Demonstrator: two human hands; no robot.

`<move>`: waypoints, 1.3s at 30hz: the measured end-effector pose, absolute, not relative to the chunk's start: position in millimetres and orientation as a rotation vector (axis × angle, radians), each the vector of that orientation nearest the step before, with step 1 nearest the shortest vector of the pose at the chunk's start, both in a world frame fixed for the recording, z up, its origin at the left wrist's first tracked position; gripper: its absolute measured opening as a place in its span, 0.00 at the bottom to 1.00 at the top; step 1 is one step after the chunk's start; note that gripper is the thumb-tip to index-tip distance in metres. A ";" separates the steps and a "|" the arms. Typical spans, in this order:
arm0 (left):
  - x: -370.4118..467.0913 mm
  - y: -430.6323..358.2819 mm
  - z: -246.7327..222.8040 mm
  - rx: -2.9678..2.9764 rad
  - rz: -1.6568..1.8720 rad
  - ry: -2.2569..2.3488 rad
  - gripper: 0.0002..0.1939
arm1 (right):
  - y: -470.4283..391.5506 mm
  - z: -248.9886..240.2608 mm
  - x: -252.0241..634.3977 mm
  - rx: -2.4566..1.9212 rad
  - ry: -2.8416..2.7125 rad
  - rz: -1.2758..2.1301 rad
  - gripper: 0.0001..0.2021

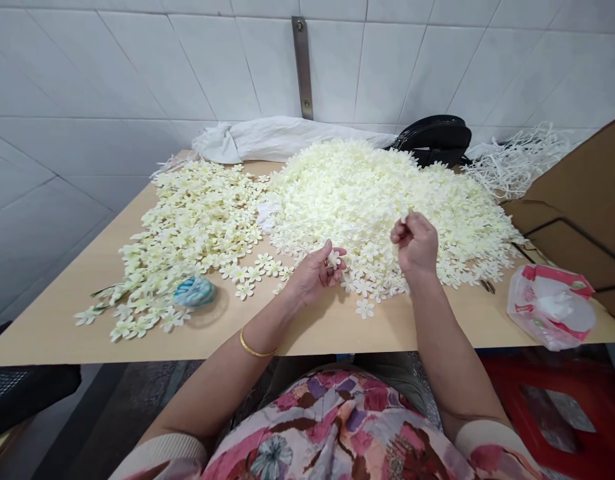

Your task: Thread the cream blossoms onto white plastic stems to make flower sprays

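Pale cream artificial flowers lie in a large heap [347, 190] across the middle and right of the wooden table [247, 333]. A second, flatter pile [187, 220] spreads over the left side. My left hand [315, 275], palm turned up, holds a small white flower [333, 259] between thumb and fingers in front of the heap. Raised over the heap's right part, my right hand [416, 243] has its fingertips pinched together; what they hold, if anything, is too small to make out. A single flower [364, 308] lies on the table between my forearms.
A blue and white bundle [194, 292] sits at front left. At right are a red and clear plastic bag [551, 307], white strings [520, 160] and a cardboard box [582, 193]. A black bag [432, 139] and white cloth [297, 137] line the wall.
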State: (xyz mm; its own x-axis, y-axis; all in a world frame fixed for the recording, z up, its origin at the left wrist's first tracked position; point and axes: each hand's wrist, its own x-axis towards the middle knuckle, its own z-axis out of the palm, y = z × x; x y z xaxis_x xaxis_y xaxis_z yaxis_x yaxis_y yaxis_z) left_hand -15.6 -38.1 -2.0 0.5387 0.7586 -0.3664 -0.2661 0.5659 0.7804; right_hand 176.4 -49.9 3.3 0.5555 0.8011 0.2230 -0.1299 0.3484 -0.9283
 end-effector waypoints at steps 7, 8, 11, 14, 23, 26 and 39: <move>-15.8 -37.9 -1.2 0.665 0.673 0.699 0.10 | -47.3 -6.1 197.4 -1.448 -0.948 0.162 0.17; -15.8 -38.0 -0.7 0.666 0.673 0.688 0.11 | -47.1 -7.7 198.6 -1.534 -0.988 0.131 0.15; -15.4 -38.9 0.4 0.718 0.680 0.682 0.13 | -46.0 -11.5 200.4 -1.660 -1.043 -0.032 0.07; -14.1 -40.2 -0.6 0.788 0.716 0.706 0.14 | -46.9 -12.4 194.0 -1.575 -1.066 -0.205 0.08; -15.0 -39.6 -6.3 0.889 0.909 0.718 0.20 | -65.8 -0.7 140.4 -1.313 -1.522 0.334 0.13; -15.1 -40.0 -6.2 0.886 0.946 0.705 0.21 | -66.6 -1.6 134.4 -1.249 -1.622 0.470 0.10; -11.9 -35.7 -12.1 0.749 0.880 0.642 0.12 | -67.8 -7.6 123.6 -1.274 -1.401 0.463 0.06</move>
